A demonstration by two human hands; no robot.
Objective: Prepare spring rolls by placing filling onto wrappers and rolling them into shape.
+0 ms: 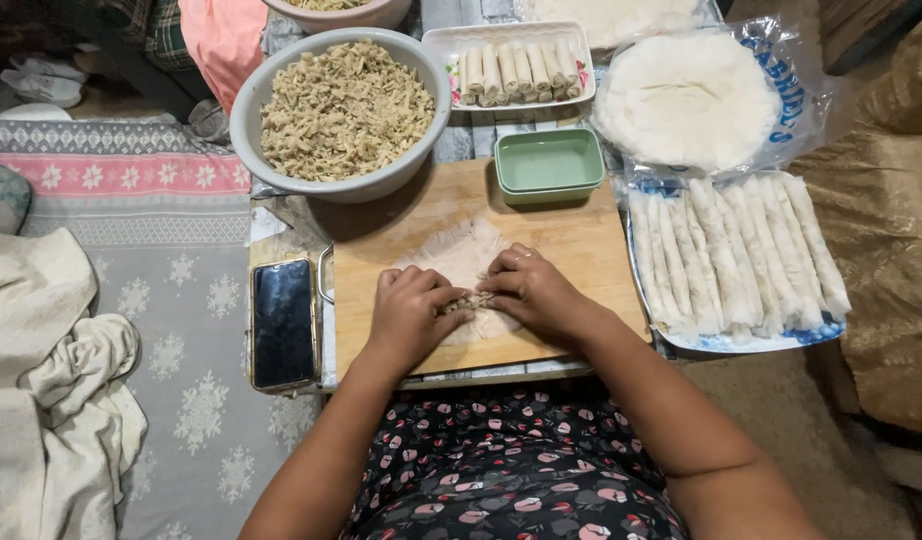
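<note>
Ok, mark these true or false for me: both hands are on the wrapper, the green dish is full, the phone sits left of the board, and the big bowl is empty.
Both hands, left hand and right hand, are on the wrapper: true.
The green dish is full: false, it looks empty.
The phone lies left of the board: true.
The big bowl is empty: false, it holds shredded filling.
</note>
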